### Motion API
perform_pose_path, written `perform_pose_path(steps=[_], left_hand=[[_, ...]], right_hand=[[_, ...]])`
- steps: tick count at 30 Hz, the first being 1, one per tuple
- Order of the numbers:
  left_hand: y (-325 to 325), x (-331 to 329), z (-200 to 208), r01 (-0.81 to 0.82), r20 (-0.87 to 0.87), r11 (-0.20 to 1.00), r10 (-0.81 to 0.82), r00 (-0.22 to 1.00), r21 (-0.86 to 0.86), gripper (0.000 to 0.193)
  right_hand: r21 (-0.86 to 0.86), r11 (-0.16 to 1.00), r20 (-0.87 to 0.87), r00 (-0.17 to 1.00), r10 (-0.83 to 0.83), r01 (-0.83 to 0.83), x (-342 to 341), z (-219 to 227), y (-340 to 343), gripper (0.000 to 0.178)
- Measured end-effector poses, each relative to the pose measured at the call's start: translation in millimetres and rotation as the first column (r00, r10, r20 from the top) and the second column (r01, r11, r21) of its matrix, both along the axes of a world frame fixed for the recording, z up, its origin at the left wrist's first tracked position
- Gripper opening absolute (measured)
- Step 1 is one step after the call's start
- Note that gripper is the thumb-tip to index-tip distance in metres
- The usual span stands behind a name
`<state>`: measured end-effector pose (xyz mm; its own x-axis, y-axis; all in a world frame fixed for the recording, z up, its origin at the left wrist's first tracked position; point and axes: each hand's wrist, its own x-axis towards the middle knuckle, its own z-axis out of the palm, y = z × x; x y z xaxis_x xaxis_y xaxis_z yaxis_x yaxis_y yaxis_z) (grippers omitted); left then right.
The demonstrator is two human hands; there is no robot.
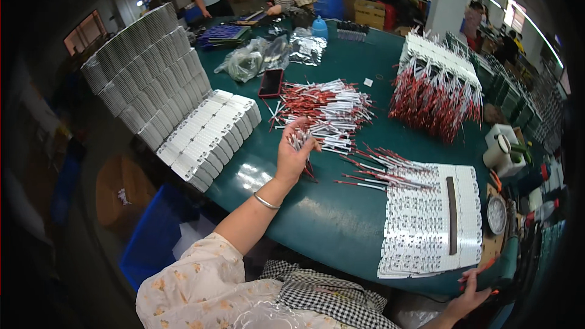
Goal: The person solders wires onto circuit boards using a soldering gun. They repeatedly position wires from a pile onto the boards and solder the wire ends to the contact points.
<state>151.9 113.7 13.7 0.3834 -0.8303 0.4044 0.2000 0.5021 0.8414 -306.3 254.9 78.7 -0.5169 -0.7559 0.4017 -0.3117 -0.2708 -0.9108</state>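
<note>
My left hand (297, 149) is raised over the table, its fingers closed around a bundle of short red and white wires (298, 139). Just beyond it lies a loose heap of similar wires (329, 109). To the right is a fanned stack of white circuit board panels (414, 225), with red and white wires (390, 170) sticking out from its far left part. A dark flat bar (451, 214) rests on the stack. Below its near right corner, my right hand (470, 292) is closed on a slim tool with orange parts, mostly hidden, whose kind I cannot make out.
Tall stacks of white panels (210, 137) line the table's left side. A wired panel stack (442, 64) stands far right. A phone (271, 83), plastic bags (256, 58), a white holder (504, 149) and a round dish (496, 215) lie around. A blue bin (146, 231) is below left.
</note>
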Motion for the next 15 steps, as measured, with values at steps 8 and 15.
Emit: perform_pose_path(steps=[8, 15], left_hand=[[-5.9, 4.1, 0.8, 0.113, -0.093, 0.984, -0.100, 0.991, 0.139, 0.028], [-2.9, -23.4, 23.4, 0.097, 0.029, 0.957, -0.109, 0.994, 0.273, 0.022]], right_hand=[[-0.099, 0.981, -0.115, 0.981, 0.157, -0.169, -13.3, 52.7, 35.7, 0.061], [-0.063, 0.965, 0.011, 0.967, 0.256, -0.255, 13.3, 47.0, 18.3, 0.072]])
